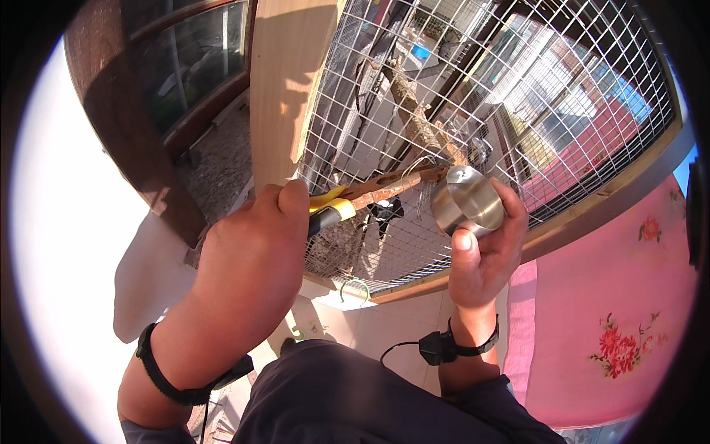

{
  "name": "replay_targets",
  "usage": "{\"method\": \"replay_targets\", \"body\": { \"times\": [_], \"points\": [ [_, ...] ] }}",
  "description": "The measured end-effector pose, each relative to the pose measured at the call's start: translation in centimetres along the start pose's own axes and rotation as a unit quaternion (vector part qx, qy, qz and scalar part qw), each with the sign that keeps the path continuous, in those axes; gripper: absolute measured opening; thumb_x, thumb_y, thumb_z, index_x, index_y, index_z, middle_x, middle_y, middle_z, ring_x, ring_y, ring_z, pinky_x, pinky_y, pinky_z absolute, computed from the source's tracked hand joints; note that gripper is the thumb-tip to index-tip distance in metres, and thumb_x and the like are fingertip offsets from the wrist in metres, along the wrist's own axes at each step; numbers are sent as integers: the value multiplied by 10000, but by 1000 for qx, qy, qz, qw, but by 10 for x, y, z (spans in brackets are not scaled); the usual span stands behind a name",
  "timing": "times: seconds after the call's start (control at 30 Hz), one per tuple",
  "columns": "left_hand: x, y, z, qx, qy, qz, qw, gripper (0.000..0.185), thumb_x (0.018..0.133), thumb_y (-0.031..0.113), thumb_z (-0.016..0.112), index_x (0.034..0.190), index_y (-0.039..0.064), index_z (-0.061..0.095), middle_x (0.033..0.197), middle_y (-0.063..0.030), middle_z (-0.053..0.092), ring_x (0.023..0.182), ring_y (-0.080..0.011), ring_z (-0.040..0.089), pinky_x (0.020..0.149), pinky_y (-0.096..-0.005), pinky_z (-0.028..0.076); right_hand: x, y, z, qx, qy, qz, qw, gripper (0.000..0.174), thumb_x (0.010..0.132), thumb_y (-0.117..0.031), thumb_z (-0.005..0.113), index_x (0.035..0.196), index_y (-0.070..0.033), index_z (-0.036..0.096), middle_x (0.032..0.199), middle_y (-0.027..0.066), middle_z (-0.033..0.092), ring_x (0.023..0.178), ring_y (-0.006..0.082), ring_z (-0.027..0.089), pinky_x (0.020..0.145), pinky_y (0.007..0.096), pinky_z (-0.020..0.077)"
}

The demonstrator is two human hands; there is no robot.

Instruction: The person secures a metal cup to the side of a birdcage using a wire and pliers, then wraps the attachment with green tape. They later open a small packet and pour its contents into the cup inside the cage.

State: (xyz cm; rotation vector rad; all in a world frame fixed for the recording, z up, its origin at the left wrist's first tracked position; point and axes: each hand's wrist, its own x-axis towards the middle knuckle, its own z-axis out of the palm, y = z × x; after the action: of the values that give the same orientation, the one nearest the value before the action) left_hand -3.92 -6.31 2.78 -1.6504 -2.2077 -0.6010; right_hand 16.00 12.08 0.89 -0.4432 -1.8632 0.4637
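My left hand (252, 250) is closed around the yellow and black handles of a rusty plier-like hand tool (383, 191). The tool's metal end reaches right, close to the rim of a small round stainless steel cup (468, 201); whether the two touch, I cannot tell. My right hand (491, 250) grips that cup between thumb and fingers, its open mouth tilted toward me. Both hands are in front of a welded wire mesh panel (355, 105) in a wooden frame. Thin pale wire (424, 162) curls by the tool's end.
Behind the mesh slants a rough branch (413, 114), and farther back lies a blue object (420, 51). A pale wooden board (283, 83) borders the mesh at left, beside a brown-framed window (188, 66). Pink floral cloth (577, 316) spreads at right. A green hook (355, 286) hangs below the frame.
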Motion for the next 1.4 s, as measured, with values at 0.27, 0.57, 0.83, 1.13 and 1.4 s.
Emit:
{"method": "replay_targets", "body": {
  "times": [0.27,0.57,0.83,1.13,1.4],
  "points": [
    [3,5,-1,40,34,6,999,179,857,44,644,969,35,504,846,-119,587,728,-260,697,578,-364,571,-1,1,1,41,0,10,999,716,854,-416,816,1360,15,548,1231,150,623,1071,264,653,944,367,511],
    [2,4,1,59,45,-10,997,197,851,46,653,994,26,519,849,-114,577,701,-248,693,552,-358,565,0,-3,3,125,-23,20,992,731,890,-374,803,1391,50,480,1248,139,617,1033,198,679,889,320,555],
    [2,5,-4,48,45,2,998,151,831,48,660,932,22,551,861,-134,569,758,-270,677,549,-354,557,0,-2,2,111,-28,4,993,734,890,-347,805,1399,55,460,1251,142,613,1032,195,686,864,308,575],
    [-3,0,-14,-69,-27,-17,997,239,774,83,704,967,6,587,873,-168,582,754,-342,674,598,-459,551,0,3,1,80,-25,-32,996,761,859,-300,820,1423,44,443,1265,152,602,1069,225,692,869,328,603],
    [3,-6,-26,-315,-260,-107,906,249,819,30,613,1063,-14,634,855,-182,657,734,-341,660,686,-416,520,3,2,-1,51,-29,-37,998,761,846,-306,824,1421,29,453,1247,150,630,1042,214,706,870,320,598]
  ]
}}
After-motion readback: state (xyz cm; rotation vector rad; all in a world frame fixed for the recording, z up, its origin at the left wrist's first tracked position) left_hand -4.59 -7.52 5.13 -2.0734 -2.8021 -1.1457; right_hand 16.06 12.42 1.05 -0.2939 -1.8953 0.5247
